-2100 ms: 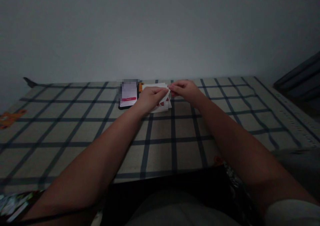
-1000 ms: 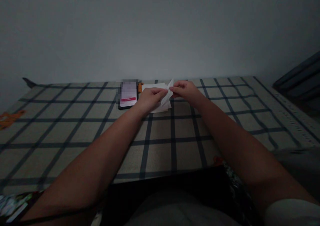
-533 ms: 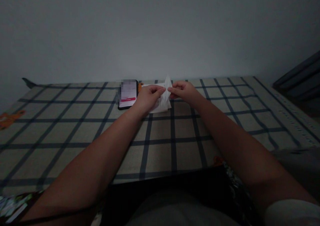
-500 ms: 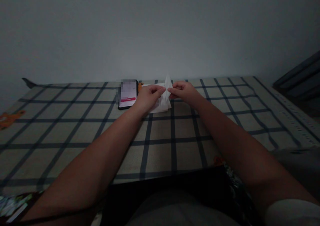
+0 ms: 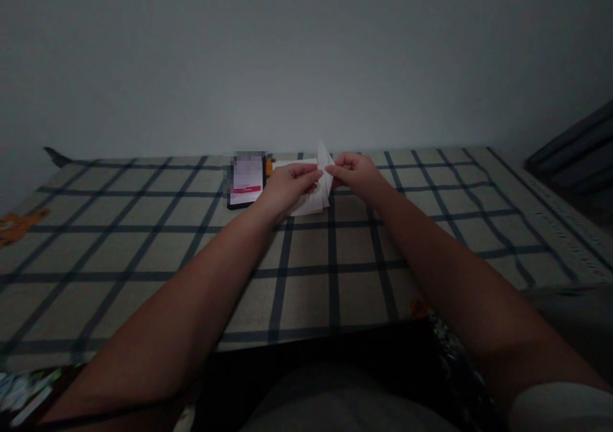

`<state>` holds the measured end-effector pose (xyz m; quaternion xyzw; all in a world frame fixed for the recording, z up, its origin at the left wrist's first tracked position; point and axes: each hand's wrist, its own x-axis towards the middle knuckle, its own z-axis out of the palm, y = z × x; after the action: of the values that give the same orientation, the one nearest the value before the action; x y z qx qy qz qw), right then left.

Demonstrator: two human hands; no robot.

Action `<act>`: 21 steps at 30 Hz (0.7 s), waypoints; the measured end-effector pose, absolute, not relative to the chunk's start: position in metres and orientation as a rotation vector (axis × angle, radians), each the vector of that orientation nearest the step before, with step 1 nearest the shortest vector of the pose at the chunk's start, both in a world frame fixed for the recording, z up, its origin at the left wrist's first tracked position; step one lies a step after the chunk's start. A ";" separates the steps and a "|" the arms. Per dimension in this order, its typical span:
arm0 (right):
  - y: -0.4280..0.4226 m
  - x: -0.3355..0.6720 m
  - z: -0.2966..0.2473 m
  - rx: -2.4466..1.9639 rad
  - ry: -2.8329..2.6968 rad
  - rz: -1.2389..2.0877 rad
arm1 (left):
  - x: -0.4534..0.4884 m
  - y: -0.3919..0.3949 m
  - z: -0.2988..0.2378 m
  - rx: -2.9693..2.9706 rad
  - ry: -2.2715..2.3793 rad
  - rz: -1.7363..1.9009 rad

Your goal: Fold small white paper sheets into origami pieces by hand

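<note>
Overall: a dim room; two bare forearms reach from the bottom of the frame up to its centre, over a checked cloth; I cannot tell if a bed or a desk lies under it
Left hand: just left of centre; fingers curled, thumb and fingertips pinched on the small white paper
Right hand: just right of centre; pinched on the other side of the same paper; the two hands stand close together, fingertips nearly meeting
Small white paper: centre of the frame, held between both hands, lifted off the cloth; its tip points up above the fingers
White sheets: flat on the cloth directly under the hands, partly hidden by them
Phone: just left of the left hand; lying flat, screen lit pale with a pink band; top part blurred
Orange bit: between the phone and the sheets; too small to tell what
Orange patch: far left edge of the cloth
Wall: plain, filling the upper half
</note>
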<state>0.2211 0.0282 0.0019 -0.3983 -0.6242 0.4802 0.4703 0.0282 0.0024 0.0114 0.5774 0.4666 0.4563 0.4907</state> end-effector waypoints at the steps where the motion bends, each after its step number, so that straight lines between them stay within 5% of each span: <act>1: 0.029 0.221 0.002 -0.975 -1.516 1.180 | 0.029 0.002 0.011 1.378 1.134 1.084; 21: 0.027 0.221 0.006 -0.945 -1.607 1.184 | 0.027 0.007 0.011 1.407 1.107 1.227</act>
<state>0.2206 0.0266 0.0059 -0.3823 -0.6499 0.4788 0.4497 0.0266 0.0065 0.0106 0.5735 0.4509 0.4998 0.4669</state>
